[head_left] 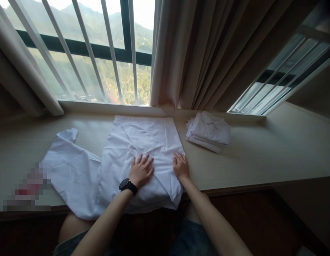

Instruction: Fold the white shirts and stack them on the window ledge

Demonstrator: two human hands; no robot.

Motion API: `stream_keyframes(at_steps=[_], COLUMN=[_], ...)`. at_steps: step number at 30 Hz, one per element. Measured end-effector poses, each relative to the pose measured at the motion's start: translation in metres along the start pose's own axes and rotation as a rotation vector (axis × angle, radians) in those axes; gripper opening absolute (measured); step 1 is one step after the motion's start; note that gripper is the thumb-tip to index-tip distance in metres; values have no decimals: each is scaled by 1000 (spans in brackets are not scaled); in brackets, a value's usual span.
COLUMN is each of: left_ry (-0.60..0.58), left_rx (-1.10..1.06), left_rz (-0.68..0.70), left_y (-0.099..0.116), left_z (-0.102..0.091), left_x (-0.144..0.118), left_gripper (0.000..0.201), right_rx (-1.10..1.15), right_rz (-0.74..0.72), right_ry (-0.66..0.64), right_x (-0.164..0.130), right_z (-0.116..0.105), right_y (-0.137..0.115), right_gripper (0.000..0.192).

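A white shirt [146,133] lies spread on the pale window ledge, its body in the middle and one sleeve [74,167] stretched out to the left. Its lower edge hangs slightly over the ledge's front. My left hand [141,171], with a black watch on the wrist, rests flat on the fabric, fingers spread. At the shirt's right edge, my right hand [181,166] has its fingers bent together on the cloth, closed on that edge. Beyond it to the right sits a stack of folded white shirts [209,131], the top one showing its collar.
The ledge [261,153] runs across the view, its front edge near my legs. Behind it stand a barred window [101,60] and beige curtains [197,53]. A blurred-out patch with some red [28,190] covers something at the lower left.
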State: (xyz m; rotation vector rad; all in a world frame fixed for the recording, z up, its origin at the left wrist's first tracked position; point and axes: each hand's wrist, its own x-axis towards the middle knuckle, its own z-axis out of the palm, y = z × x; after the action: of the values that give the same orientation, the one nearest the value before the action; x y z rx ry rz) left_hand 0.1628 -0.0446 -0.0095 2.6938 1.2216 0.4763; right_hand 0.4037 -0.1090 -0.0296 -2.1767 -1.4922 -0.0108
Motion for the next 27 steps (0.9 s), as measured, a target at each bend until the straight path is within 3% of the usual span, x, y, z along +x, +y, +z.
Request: stream_keyframes(at_steps=[3,7,16,18,22,25,27], left_ry=[0,-82,-134,-65,113,93,92], left_rx=[2,-19,-32,-21,20,37,41], left_rz=[19,175,226,173,-122,-180,-171], left_y=[0,-1,2,3,3,1,2], left_z=[0,-2,-3,-2,2,5,6], left_x=[-2,-2,-1,-2,-3,-3,-3], left_gripper=[52,54,61,58,53,55,56], right_rx=[12,101,185,218,277,331,371], right_rz=[116,292,372,390,381,364,430], right_ry=[168,325,257,254,343,354,297], right_x=[-1,-1,-12,-15,-17,-16,-18], right_z=[2,0,-7,-9,-13,-18,-24], right_y=[7,13,15,16,11,5,5], right_gripper=[47,54,45,42,39,40,41])
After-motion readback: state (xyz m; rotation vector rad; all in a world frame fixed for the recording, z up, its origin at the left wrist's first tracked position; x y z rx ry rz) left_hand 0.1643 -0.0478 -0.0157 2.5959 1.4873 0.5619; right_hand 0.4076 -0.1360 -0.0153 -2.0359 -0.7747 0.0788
